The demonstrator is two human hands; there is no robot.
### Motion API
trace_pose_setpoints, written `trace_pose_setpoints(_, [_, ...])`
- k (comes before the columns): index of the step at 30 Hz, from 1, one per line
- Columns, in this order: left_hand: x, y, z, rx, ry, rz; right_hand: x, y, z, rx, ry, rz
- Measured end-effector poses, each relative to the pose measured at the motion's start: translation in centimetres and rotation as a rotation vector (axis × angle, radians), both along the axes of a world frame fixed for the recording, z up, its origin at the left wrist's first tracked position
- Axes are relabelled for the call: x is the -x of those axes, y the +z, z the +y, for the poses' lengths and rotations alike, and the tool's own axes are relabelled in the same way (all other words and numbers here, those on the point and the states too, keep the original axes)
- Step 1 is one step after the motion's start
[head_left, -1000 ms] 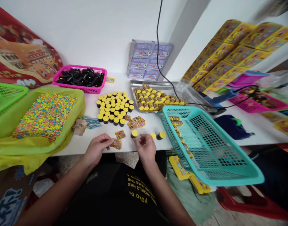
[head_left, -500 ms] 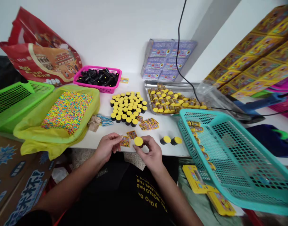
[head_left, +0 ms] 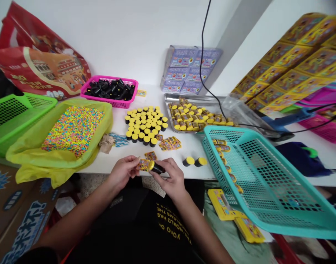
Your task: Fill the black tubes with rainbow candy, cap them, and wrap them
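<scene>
Pinched in my left hand (head_left: pixel 126 170) is a small printed label (head_left: pixel 143 164), yellow and orange. My right hand (head_left: pixel 170 174) grips a black canister with a yellow lid (head_left: pixel 157 167), tipped on its side with the lid toward the label. Lid and label meet or overlap; I cannot tell if they touch. Just beyond lie a loose label (head_left: pixel 150 156) and a small pile of labels (head_left: pixel 170 143). Two upright canisters (head_left: pixel 194 161) stand right of my hands. A cluster of similar yellow-lidded canisters (head_left: pixel 146 124) stands farther back.
At left is a yellow-lined basin (head_left: pixel 109 113) of colourful candies, beside a green basket (head_left: pixel 47 102). Black parts fill a pink basket (head_left: pixel 129 103). A metal tray (head_left: pixel 168 106) holds labelled canisters. The teal basket (head_left: pixel 256 220) overhangs the front edge at right. A black cable (head_left: pixel 202 55) hangs down.
My right hand has tipped the canister from lid-up onto its side and brought it up to the label in my left hand. The whole view has shifted slightly.
</scene>
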State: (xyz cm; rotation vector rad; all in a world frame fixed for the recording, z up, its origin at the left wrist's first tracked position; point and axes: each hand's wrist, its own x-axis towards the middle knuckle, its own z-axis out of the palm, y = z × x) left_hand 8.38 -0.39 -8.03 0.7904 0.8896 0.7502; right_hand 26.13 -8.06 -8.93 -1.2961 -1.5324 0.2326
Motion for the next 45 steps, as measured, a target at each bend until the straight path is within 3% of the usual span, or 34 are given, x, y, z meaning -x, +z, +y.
trace_pose_setpoints(23, [-0.1,-0.2,-0.4,-0.009,0.026,-0.062,0.0,-1.3,-0.7,-0.147,-0.050,-0.250])
trace_pose_setpoints(34, [0.0,-0.1,-0.6,-0.079,0.011,-0.010,-0.1,-0.7,-0.6,-0.070,0.077,-0.033])
trace_pose_setpoints(45, [0.2,0.1,-0.7,-0.092,-0.012,-0.027,-0.1,-1.0,-0.4,-0.058,0.068,-0.073])
